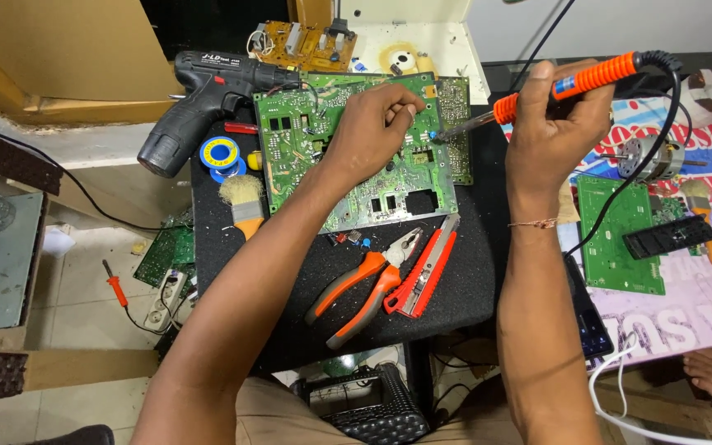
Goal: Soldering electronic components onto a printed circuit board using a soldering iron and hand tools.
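- Your right hand (558, 132) is closed around the orange handle of the soldering iron (566, 86), held like a pen so the metal tip slants down to the right edge of the large green circuit board (356, 156).
- Your left hand (372, 124) rests on that board with the fingers pinched together right beside the iron's tip; it seems to steady or feed something small there, but what it pinches is too small to make out.
- The board lies flat at the far middle of the black counter (463, 280), tilted a little, close enough for both hands to meet over it.
- The orange-handled pliers (364, 284) and red utility knife (426, 268) lie side by side just on your side of the board, within easy reach.
- A solder spool (219, 154) and brush (243, 202) sit near the left edge, with a black cordless drill (208, 95) at the far left corner.
- The iron's cord (632, 181) runs off behind your wrist, and the joint itself is hidden by your fingers.
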